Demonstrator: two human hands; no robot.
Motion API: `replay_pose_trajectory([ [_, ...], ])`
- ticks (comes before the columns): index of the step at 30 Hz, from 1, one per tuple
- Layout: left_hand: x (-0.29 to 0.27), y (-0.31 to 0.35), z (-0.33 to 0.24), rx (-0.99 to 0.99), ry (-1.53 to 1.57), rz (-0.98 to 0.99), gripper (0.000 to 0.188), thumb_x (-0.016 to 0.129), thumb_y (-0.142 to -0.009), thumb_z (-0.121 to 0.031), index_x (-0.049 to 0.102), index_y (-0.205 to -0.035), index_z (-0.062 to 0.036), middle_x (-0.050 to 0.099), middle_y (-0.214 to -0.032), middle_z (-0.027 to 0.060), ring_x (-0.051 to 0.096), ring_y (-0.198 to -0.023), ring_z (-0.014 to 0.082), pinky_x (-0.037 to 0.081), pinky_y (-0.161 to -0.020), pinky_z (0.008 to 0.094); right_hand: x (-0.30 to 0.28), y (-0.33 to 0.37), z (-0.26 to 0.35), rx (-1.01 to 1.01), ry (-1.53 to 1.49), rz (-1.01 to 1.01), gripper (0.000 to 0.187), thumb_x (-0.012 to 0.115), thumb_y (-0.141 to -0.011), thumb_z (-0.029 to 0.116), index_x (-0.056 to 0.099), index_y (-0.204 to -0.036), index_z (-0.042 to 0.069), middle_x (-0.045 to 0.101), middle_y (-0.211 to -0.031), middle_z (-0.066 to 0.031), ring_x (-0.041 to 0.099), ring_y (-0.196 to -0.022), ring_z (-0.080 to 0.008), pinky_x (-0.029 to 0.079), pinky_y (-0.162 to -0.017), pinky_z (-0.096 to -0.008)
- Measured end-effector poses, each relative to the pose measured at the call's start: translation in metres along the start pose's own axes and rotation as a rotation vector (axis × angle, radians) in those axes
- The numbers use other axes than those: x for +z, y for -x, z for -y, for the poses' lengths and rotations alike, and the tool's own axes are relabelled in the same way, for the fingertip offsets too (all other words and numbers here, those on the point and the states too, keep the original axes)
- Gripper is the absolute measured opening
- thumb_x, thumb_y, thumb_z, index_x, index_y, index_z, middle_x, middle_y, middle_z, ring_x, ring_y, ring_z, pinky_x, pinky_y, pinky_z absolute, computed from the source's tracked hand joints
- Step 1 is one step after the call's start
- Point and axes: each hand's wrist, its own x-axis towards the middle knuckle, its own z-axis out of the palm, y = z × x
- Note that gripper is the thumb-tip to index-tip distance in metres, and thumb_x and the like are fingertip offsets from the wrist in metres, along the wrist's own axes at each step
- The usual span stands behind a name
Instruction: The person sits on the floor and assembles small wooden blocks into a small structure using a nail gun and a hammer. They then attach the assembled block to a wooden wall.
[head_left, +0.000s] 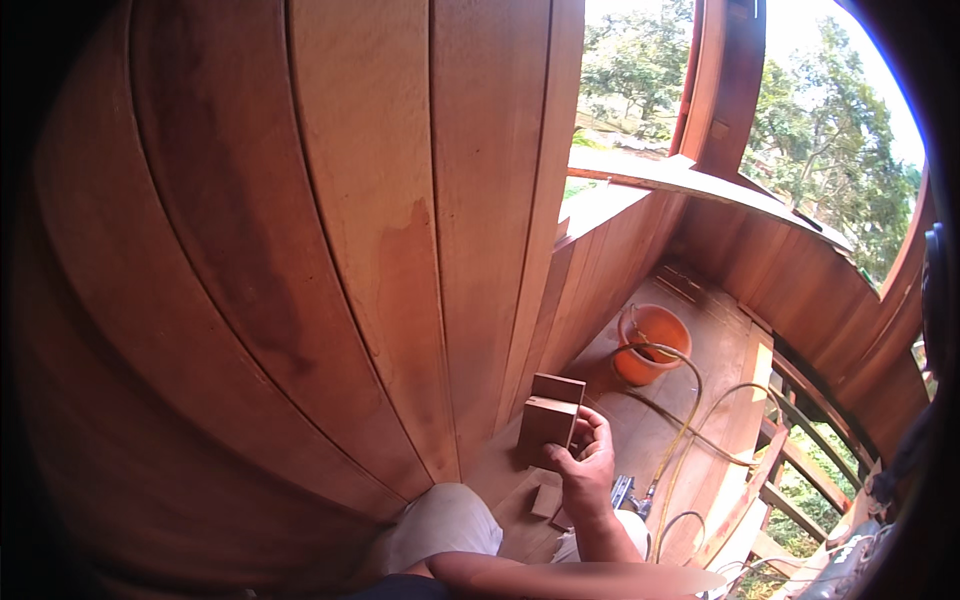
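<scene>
An orange bucket (634, 372), a yellow hose (688, 428) and small wood blocks (547, 498) lie on the floor (718, 330). It is wooden.

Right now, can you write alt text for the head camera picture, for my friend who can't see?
A person's bare hand holds up what look like two small brown wooden blocks, beside a tall plank wall. Farther off, an orange bucket stands on the wooden floor, a yellowish hose looping past. Trees show outside.
</scene>
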Motion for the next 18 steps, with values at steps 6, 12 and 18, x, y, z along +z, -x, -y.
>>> replay_pose_trajectory([
  [6, -0.005, -0.015, -0.027, -0.191, -0.194, 0.074, 0.054, 0.055, -0.097, -0.050, 0.062, -0.139, -0.0155, 0.068, -0.124, 0.0007, 0.060, -0.109, 0.0300, 0.040, -0.095, 0.0408, 0.000, -0.001, 0.000, 0.000, 0.025, -0.013, 0.064, 0.073, -0.079, -0.002, 0.043, -0.135, 0.002, 0.058, -0.119, -0.0103, 0.061, -0.111, -0.0188, 0.053, -0.098, -0.0351],
  [12, 0.033, 0.007, -0.024, -0.002, -0.831, -0.262, 0.040, 0.050, -0.102, -0.018, 0.057, -0.139, -0.0043, 0.065, -0.107, 0.0187, 0.060, -0.094, 0.0294, 0.043, -0.092, 0.0425, 0.002, -0.002, -0.002, 0.008, -0.008, 0.005, 0.065, 0.074, -0.079, -0.002, 0.042, -0.135, 0.002, 0.058, -0.119, -0.0103, 0.061, -0.111, -0.0187, 0.053, -0.098, -0.0360],
  [18, -0.024, -0.001, -0.126, -0.385, -1.150, 0.215, 0.039, 0.058, -0.097, -0.034, 0.062, -0.117, -0.0007, 0.062, -0.104, 0.0174, 0.060, -0.096, 0.0248, 0.046, -0.088, 0.0386, -0.001, 0.001, 0.004, -0.021, -0.114, 0.047, 0.065, 0.071, -0.082, -0.001, 0.040, -0.139, 0.001, 0.057, -0.123, -0.0116, 0.059, -0.116, -0.0198, 0.052, -0.100, -0.0369],
])
